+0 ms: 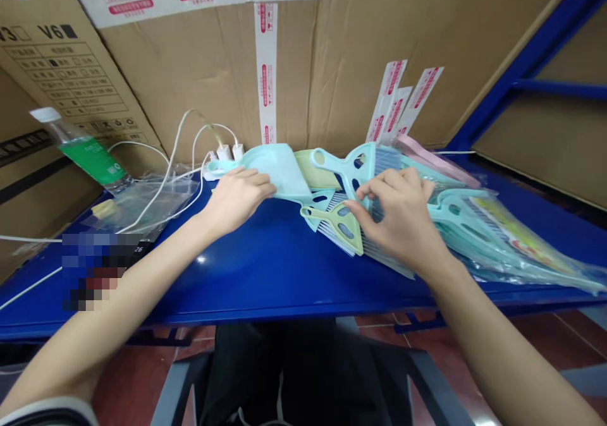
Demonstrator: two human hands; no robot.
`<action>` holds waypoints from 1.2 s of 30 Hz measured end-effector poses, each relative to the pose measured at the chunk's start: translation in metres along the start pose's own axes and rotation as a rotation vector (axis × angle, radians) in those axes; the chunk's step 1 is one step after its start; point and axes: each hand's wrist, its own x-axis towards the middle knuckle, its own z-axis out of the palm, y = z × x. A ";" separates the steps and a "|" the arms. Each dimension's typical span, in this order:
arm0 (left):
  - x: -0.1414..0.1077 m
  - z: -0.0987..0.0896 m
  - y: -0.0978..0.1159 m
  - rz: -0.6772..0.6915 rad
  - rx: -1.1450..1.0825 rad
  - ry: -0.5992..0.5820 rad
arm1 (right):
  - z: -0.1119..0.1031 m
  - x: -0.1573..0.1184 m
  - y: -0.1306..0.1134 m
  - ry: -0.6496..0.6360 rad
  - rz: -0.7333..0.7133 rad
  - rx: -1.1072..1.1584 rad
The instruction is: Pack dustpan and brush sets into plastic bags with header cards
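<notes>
Well, beyond the fingers point(262, 181) of our left hand point(232, 201) and right hand point(405, 220), a wide sheet of taped cardboard point(203, 66) stands behind everything. Under both sets of fingers runs our blue counter point(265, 274). Right of our right fingers lie dustpan-and-brush sets in clear plastic point(502, 236), overlapping one another. Well to the left of our left fingers, a green-labelled bottle point(92, 159) leans, its white cap up. We have our left fingers close together, curled over the near side of a light-blue dustpan point(282, 167), its pan to their right; the thumb is hidden from us. Between our two sets of fingers, a yellow-green dustpan point(318, 172) shows behind it. Our right thumb and index finger pinch the lower edge of a light-blue brush point(349, 168), whose handle points left. Just below those fingertips, a yellow-green brush point(345, 220) lies on other bristles. Smallest, white chargers point(224, 153) sit just beyond our left fingers.
</notes>
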 end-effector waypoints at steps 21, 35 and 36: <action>-0.115 -0.014 0.029 0.164 -0.152 0.254 | 0.028 0.031 -0.128 -0.702 -0.254 0.196; -0.106 0.010 -0.014 -0.474 -0.703 -0.241 | 0.037 0.036 -0.148 -0.825 -0.403 0.192; -0.107 0.011 -0.013 -0.478 -0.724 -0.231 | 0.038 0.038 -0.144 -0.845 -0.413 0.241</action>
